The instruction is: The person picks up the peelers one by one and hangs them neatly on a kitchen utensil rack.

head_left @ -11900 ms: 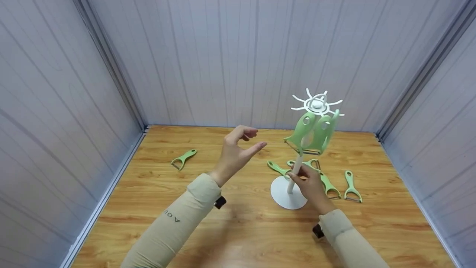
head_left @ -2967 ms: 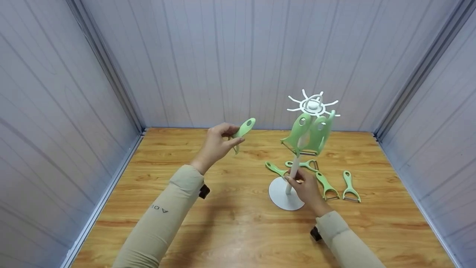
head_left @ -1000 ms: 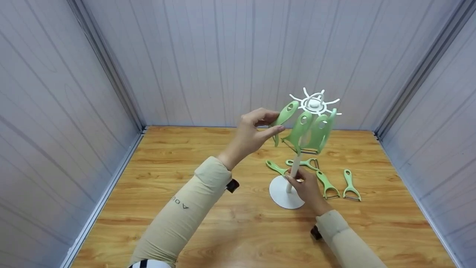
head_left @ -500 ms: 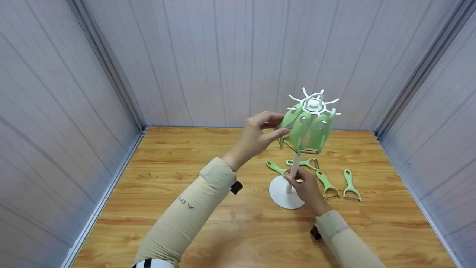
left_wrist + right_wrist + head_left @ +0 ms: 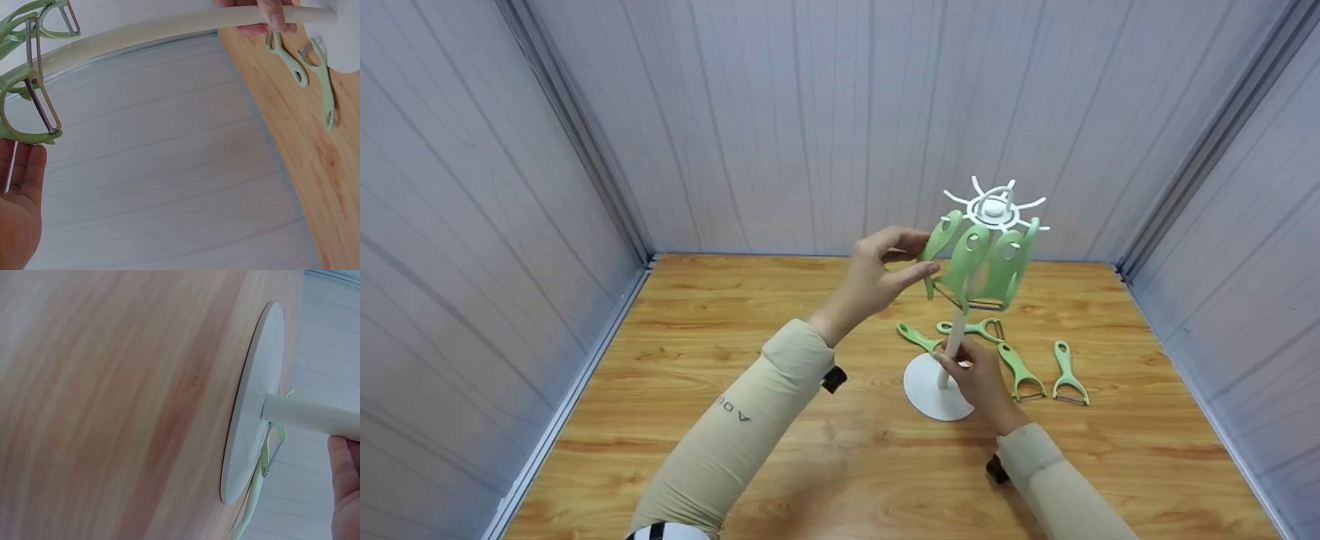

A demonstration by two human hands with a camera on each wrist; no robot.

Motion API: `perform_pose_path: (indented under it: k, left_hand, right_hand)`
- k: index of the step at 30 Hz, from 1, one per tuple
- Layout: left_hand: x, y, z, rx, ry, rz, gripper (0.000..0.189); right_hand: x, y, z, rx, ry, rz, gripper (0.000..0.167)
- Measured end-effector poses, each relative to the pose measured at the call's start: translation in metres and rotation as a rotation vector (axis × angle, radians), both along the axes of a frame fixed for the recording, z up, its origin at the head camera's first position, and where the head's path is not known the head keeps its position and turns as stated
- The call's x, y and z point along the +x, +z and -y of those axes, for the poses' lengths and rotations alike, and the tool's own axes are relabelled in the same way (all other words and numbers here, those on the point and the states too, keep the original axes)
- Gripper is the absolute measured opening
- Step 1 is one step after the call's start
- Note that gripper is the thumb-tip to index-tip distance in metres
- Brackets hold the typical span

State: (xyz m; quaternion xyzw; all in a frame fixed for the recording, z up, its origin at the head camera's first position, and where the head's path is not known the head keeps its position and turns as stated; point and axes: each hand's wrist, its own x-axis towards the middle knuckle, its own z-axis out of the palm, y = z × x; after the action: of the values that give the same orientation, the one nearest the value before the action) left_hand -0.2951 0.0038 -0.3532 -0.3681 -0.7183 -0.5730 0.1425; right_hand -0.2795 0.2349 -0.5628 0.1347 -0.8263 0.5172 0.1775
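A white stand (image 5: 958, 334) with a ring of hooks (image 5: 994, 212) on top stands upright on its round base (image 5: 924, 388). My right hand (image 5: 979, 379) grips its pole low down. My left hand (image 5: 877, 266) pinches a green Y-shaped peeler (image 5: 937, 244) at the left of the hook ring. The top hole of this peeler is at a hook's tip, which appears to pass through it. Several more green peelers (image 5: 966, 262) hang beside it, partly overlapping. In the left wrist view the peeler's bladed head (image 5: 28, 136) lies at my left fingertips.
Several green peelers lie on the wooden table (image 5: 697, 420) around the base: one behind the pole (image 5: 915, 336), one farther back (image 5: 981, 330), others to the right (image 5: 1020, 371), (image 5: 1067, 375). Pale panels (image 5: 750, 135) enclose the table at the back and sides.
The peeler that lay at the table's left was picked up by my left hand and carried right to the hooks. Its handle end has lowered slightly onto one. My right hand stays on the pole.
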Motion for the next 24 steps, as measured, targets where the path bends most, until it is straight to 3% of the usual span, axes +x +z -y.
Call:
perform_pose_path:
  k: [13,24]
  left_hand:
    - [-0.002,-0.012,0.012,-0.001,0.015,0.045,0.036]
    - [-0.006,-0.028,0.027,-0.005,0.046,0.097,0.035]
  right_hand:
    - [0.002,0.000,0.000,0.000,0.001,-0.025,0.006]
    - [0.003,0.001,0.000,-0.013,0.009,0.030,0.007]
